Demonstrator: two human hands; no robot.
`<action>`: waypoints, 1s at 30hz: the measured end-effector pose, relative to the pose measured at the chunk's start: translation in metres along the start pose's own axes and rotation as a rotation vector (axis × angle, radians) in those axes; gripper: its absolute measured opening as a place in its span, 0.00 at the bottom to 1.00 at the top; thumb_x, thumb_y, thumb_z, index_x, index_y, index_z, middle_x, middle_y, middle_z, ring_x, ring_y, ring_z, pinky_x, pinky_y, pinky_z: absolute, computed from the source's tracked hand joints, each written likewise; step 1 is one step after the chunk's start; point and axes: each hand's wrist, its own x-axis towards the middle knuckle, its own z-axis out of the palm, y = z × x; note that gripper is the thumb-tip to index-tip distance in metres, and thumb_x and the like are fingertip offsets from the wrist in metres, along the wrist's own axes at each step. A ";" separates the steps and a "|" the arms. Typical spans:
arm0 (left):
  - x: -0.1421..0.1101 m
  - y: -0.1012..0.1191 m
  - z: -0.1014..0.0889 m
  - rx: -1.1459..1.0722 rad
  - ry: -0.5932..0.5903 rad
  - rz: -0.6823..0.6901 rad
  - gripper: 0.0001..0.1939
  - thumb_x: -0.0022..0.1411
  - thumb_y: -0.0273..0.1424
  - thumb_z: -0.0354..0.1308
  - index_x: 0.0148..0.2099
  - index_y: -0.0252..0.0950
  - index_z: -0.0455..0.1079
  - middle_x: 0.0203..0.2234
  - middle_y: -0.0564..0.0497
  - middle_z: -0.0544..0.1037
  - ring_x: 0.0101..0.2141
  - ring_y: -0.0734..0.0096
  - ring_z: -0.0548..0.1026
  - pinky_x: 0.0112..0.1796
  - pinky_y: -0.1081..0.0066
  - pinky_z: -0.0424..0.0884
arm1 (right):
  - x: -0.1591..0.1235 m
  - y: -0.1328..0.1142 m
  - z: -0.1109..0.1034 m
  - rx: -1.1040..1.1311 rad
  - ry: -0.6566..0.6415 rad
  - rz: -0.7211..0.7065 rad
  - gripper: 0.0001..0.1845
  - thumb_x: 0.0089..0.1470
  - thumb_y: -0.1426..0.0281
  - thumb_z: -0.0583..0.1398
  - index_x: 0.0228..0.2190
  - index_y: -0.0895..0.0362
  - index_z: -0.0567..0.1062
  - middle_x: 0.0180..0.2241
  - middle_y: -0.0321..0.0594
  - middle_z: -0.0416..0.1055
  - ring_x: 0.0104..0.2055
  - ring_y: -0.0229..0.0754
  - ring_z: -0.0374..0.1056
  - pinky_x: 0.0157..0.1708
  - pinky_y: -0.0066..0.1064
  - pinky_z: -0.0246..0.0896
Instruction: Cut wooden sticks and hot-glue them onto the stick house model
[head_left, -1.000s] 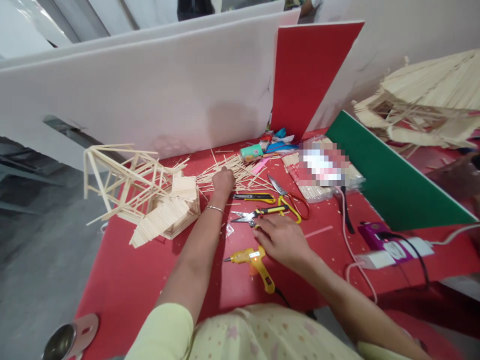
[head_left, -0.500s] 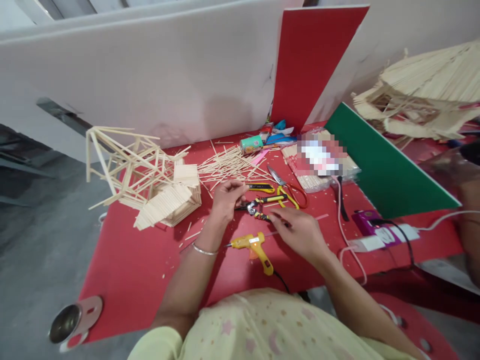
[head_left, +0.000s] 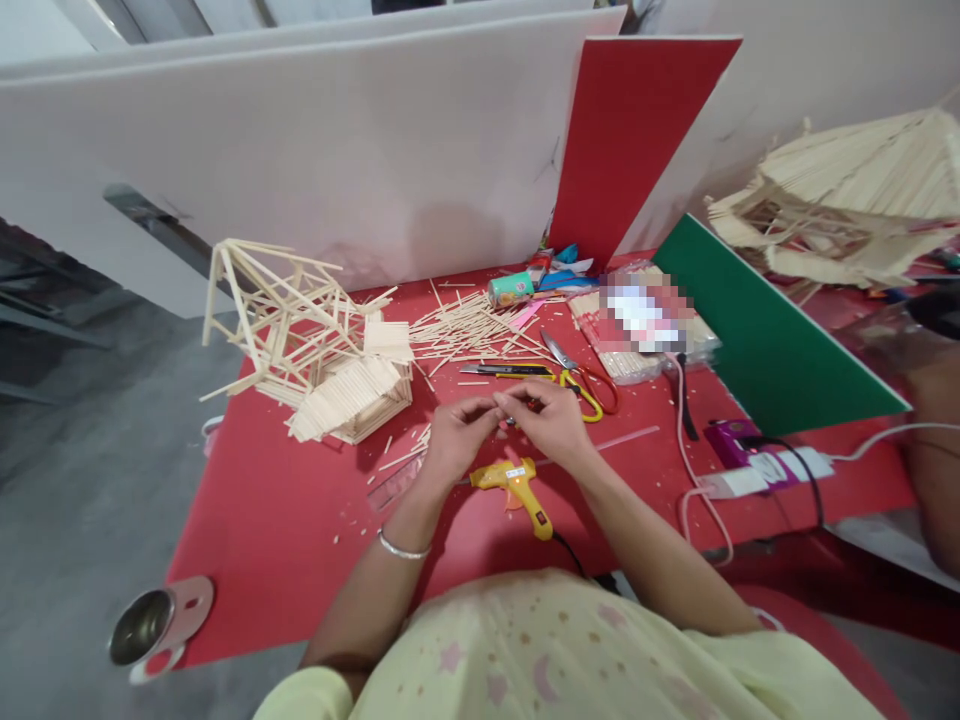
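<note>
My left hand (head_left: 459, 438) and my right hand (head_left: 553, 420) meet fingertip to fingertip above the table's middle. Both are closed in a pinch; whatever is between the fingers is too small or hidden to make out. Beneath them the pliers are mostly covered. Just nearer to me lies a yellow glue gun (head_left: 516, 478), nozzle to the left. Behind the hands are a yellow utility knife (head_left: 517, 371) and red-and-yellow-handled scissors (head_left: 577, 373). A loose pile of thin wooden sticks (head_left: 472, 328) lies further back. To the left stands a stick-built model (head_left: 349, 395) with an open frame.
A clear ruler (head_left: 396, 482) lies by my left wrist. A green can (head_left: 511, 289) and bagged sticks (head_left: 600, 340) sit at the back. On the right are a green board (head_left: 780, 330), a power strip (head_left: 750, 482) and cables. A metal cup (head_left: 142, 625) hangs at the front left corner.
My left hand has come back from the stick pile toward me. My right hand has left the pliers' handles and moved left and up, so the fingertips of both hands now meet.
</note>
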 end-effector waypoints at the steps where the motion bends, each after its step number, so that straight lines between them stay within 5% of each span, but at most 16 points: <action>1: -0.002 0.000 -0.001 0.003 -0.009 0.000 0.14 0.55 0.39 0.70 0.38 0.33 0.82 0.22 0.51 0.80 0.21 0.75 0.74 0.27 0.75 0.69 | -0.001 0.000 0.001 0.024 -0.013 0.020 0.14 0.58 0.60 0.64 0.27 0.56 0.81 0.25 0.36 0.76 0.28 0.37 0.68 0.29 0.28 0.60; 7: -0.005 -0.009 -0.018 -0.173 0.106 -0.125 0.17 0.51 0.42 0.72 0.35 0.32 0.80 0.25 0.47 0.81 0.20 0.75 0.74 0.19 0.77 0.61 | -0.002 0.027 -0.019 -0.114 0.041 0.036 0.20 0.63 0.57 0.59 0.26 0.56 0.78 0.24 0.35 0.74 0.28 0.37 0.67 0.30 0.29 0.60; 12: -0.002 -0.019 -0.031 -0.279 0.204 -0.136 0.16 0.51 0.41 0.72 0.33 0.31 0.77 0.24 0.48 0.80 0.19 0.78 0.72 0.18 0.79 0.59 | 0.007 0.060 -0.038 -0.480 -0.044 0.008 0.13 0.63 0.61 0.58 0.39 0.53 0.81 0.40 0.40 0.81 0.40 0.43 0.74 0.41 0.32 0.65; 19: -0.007 -0.023 -0.039 -0.295 0.233 -0.089 0.15 0.53 0.40 0.70 0.31 0.32 0.77 0.23 0.48 0.80 0.18 0.78 0.72 0.18 0.79 0.60 | 0.061 0.074 -0.007 -0.937 -0.344 -0.132 0.17 0.63 0.62 0.58 0.49 0.55 0.77 0.47 0.48 0.76 0.52 0.50 0.68 0.53 0.37 0.59; 24: -0.009 -0.022 -0.049 -0.328 0.282 -0.066 0.14 0.53 0.40 0.70 0.31 0.33 0.77 0.22 0.50 0.78 0.18 0.79 0.71 0.18 0.79 0.61 | 0.091 0.088 0.008 -1.012 -0.470 -0.162 0.13 0.62 0.62 0.60 0.42 0.57 0.78 0.40 0.48 0.74 0.45 0.49 0.69 0.45 0.36 0.60; 26: -0.009 -0.021 -0.051 -0.338 0.297 -0.072 0.15 0.53 0.40 0.70 0.31 0.33 0.76 0.22 0.50 0.78 0.18 0.79 0.71 0.17 0.79 0.61 | 0.092 0.089 0.006 -1.024 -0.459 -0.175 0.13 0.63 0.62 0.59 0.42 0.58 0.77 0.42 0.50 0.73 0.45 0.50 0.69 0.44 0.35 0.60; 30: -0.009 -0.022 -0.051 -0.347 0.313 -0.095 0.16 0.52 0.42 0.71 0.30 0.33 0.76 0.21 0.51 0.78 0.18 0.79 0.70 0.17 0.80 0.61 | 0.068 0.069 -0.004 -0.939 -0.230 -0.206 0.17 0.66 0.60 0.54 0.47 0.60 0.71 0.42 0.51 0.73 0.43 0.50 0.70 0.38 0.34 0.61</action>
